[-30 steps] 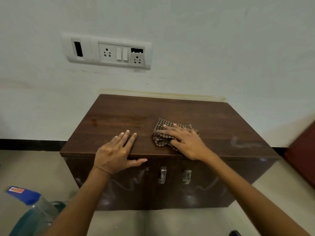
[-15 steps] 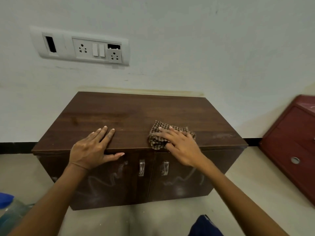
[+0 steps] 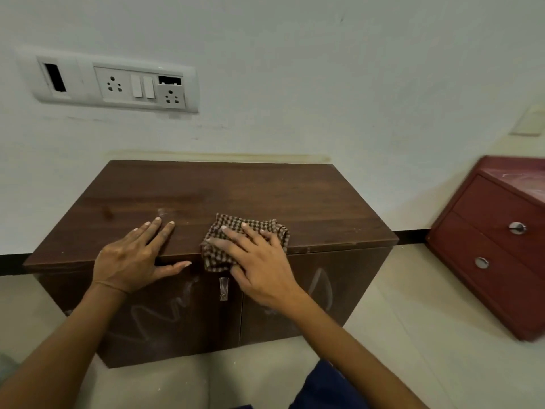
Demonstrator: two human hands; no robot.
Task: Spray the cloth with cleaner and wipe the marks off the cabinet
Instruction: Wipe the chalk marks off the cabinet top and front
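A low dark wood cabinet (image 3: 236,190) stands against the white wall. White scribble marks (image 3: 159,314) cross its two front doors, and a faint smudge (image 3: 161,213) sits on the top. My right hand (image 3: 259,261) presses flat on a brown checked cloth (image 3: 253,224) at the top's front edge; part of the cloth hangs over the edge. My left hand (image 3: 135,255) lies flat on the top to the left of the cloth, fingers spread, thumb over the front edge. No spray bottle is in view.
A red drawer unit (image 3: 501,246) with metal knobs stands on the floor to the right. A white socket and switch panel (image 3: 118,84) is on the wall above the cabinet. A metal door handle (image 3: 223,288) shows below the cloth. Pale tiled floor surrounds the cabinet.
My right hand has drawn the cloth back to the front edge, so it now hangs over it. The view shifted right; the spray bottle at lower left has left the frame.
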